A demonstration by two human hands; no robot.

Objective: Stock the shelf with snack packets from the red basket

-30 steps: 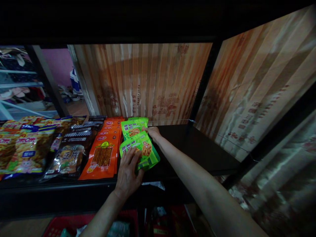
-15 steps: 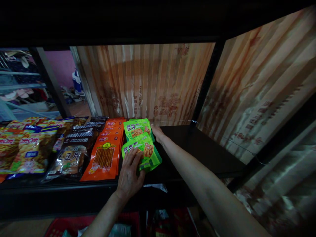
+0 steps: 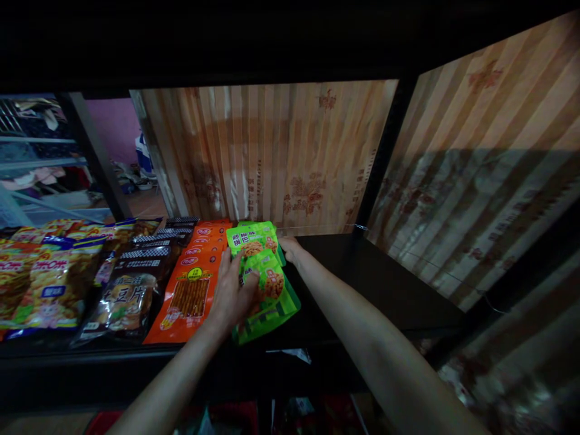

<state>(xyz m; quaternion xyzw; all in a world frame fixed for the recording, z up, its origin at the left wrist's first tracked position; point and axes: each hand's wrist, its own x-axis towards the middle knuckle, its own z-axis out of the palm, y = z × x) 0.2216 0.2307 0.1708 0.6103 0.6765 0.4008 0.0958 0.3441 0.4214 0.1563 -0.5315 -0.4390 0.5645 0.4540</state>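
Green snack bags (image 3: 274, 284) lie overlapped on a black shelf, beside a row of orange snack bags (image 3: 193, 296). My left hand (image 3: 234, 290) is at the left edge of the front green bag, its fingers apart and partly over the bag. My right hand (image 3: 290, 246) reaches to the right edge of the rear green bag (image 3: 252, 237); its fingers are mostly hidden behind that bag, so their grip cannot be made out.
Dark brown snack bags (image 3: 127, 296) and yellow-and-blue snack bags (image 3: 58, 284) stand in rows at the left. A black post (image 3: 383, 157) and thin wire are at the right. Red baskets are below the shelf (image 3: 408, 296).
My left hand has moved from on top of the front green bag to its left side, its fingers further up. The front green bag has turned slightly and shows more of its lower part.
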